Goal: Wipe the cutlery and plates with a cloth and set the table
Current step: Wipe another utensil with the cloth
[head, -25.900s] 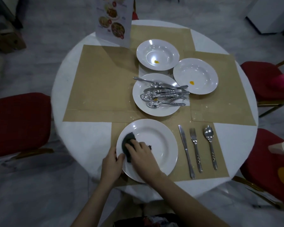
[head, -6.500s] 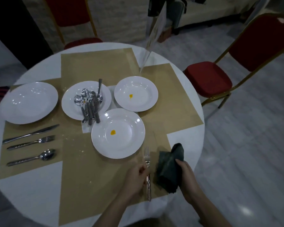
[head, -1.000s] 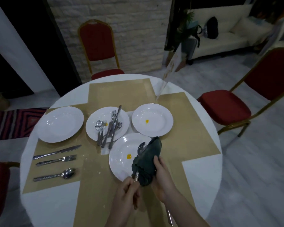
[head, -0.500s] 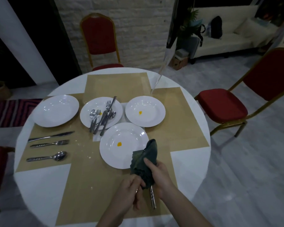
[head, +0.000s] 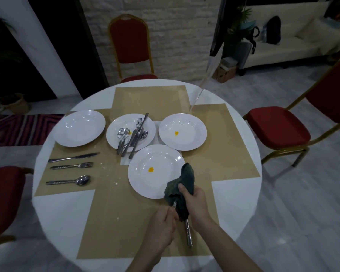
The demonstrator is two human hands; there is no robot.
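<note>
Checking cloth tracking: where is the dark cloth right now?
Head view, lower centre-right: the dark cloth is in the right hand, overlapping the nearest plate.

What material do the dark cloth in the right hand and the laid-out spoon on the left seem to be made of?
The dark green cloth looks like soft woven fabric with a matte finish: it folds and drapes limply around the right hand. The silver spoon looks like polished metal, probably steel: its bowl gives bright reflections.
</note>
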